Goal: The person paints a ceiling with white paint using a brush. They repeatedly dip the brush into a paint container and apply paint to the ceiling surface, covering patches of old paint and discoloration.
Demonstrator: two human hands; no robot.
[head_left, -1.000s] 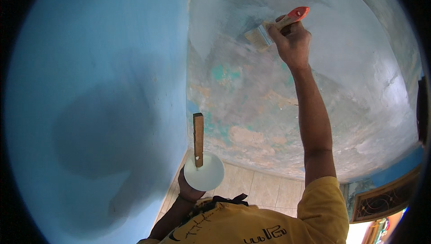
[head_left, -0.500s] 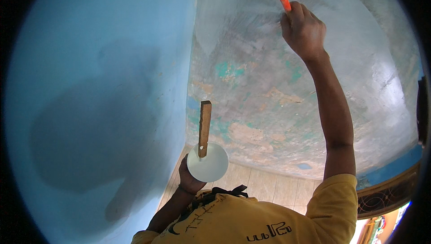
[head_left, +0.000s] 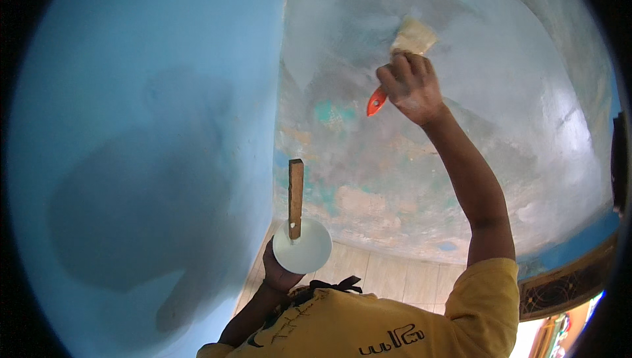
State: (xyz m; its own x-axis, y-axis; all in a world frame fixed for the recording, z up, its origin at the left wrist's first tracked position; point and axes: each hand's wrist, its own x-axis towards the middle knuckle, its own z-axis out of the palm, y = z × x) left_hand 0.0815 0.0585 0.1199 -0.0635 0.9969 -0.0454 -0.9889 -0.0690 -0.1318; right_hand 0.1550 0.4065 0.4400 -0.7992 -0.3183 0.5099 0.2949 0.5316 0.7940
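My right hand (head_left: 413, 88) is closed round a paintbrush (head_left: 413, 35) with an orange-red handle and wide pale bristles. The bristles point up against the patchy grey wall (head_left: 513, 61), over a darker, damp-looking area; the handle's end sticks out below my fingers. Low in front of my body, my left hand (head_left: 280, 269) grips a white round container (head_left: 313, 249) from its left side and underneath. Whitish liquid seems to be inside it. A flat wooden stick (head_left: 295, 196) stands up out of the container, leaning on its rim.
A smooth blue wall (head_left: 164, 42) with my shadow on it meets the patchy wall at a corner on the left. Tan floor tiles (head_left: 388, 275) show below. At the lower right are a dark patterned panel (head_left: 559, 289) and a bright opening.
My right hand has come down and left, and the brush has turned from handle up to bristles up. The container and stick have shifted slightly down and left.
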